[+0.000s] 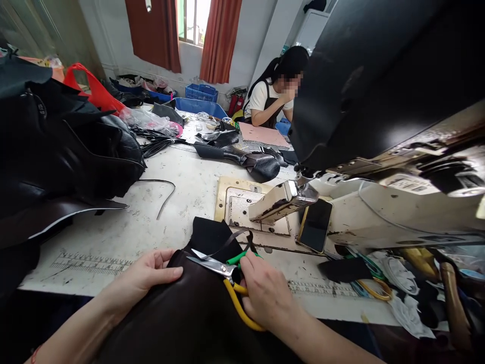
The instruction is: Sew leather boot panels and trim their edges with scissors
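My left hand (146, 275) grips the edge of a dark brown leather piece (182, 313), its thumb on top and the other fingers partly hidden. In my right hand (267, 290) is a pair of scissors (223, 269) with yellow and green handles. Their blades are apart and point left, lying over the leather's upper edge close to my left thumb. A thin dark strip (233, 239) curls up beside the blades, in front of a black flap (210, 235) that reaches onto the table.
Just beyond stands a sewing machine's post (275, 202), with its dark upper arm (341, 86) hanging over the right side. A phone (315, 225) lies beside the post. Black leather pieces (64, 146) are heaped on the left. A co-worker (275, 91) sits across the table (182, 189).
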`<state>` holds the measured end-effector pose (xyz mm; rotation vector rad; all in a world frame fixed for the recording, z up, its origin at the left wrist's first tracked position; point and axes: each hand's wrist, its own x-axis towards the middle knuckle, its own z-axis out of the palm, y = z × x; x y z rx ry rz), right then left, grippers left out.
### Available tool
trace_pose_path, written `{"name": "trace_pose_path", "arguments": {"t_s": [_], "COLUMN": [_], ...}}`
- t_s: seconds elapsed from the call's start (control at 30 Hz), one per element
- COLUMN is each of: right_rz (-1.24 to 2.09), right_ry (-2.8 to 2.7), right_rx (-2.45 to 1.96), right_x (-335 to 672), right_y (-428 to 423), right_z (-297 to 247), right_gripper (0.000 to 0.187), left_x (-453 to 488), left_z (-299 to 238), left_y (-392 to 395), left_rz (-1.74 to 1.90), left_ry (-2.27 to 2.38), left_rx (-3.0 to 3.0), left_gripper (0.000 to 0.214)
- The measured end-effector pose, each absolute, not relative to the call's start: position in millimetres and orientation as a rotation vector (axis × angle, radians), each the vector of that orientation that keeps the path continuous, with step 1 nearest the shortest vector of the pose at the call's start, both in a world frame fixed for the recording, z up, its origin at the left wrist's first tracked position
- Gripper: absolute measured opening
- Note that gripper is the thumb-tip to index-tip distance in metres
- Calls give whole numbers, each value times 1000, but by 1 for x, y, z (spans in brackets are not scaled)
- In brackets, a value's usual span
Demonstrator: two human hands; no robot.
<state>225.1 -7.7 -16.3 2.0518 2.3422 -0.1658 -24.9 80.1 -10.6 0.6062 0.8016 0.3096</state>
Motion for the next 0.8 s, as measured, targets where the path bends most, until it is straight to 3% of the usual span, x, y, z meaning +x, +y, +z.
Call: {"name": "trace_pose_path", "arguments": {"t_s": [0.5, 0.7, 0.8], "right_rz": [-81, -435, -378], "right_ry": [2567, 2607, 2590], "right_rx": [1990, 2117, 2108], "right_x": [240, 248, 255], "right_y": [2, 0, -10], "right_z": [-20, -10, -10], "right_gripper": [23, 19, 12], "left_x": [-13, -13, -13], "left_z": [12, 5, 0], "left_y": [71, 71, 72], "left_rz": [283, 290, 306], "left_ry": [831, 854, 865], "left_rx": [724, 710, 656], "left_gripper": [47, 36, 34]}}
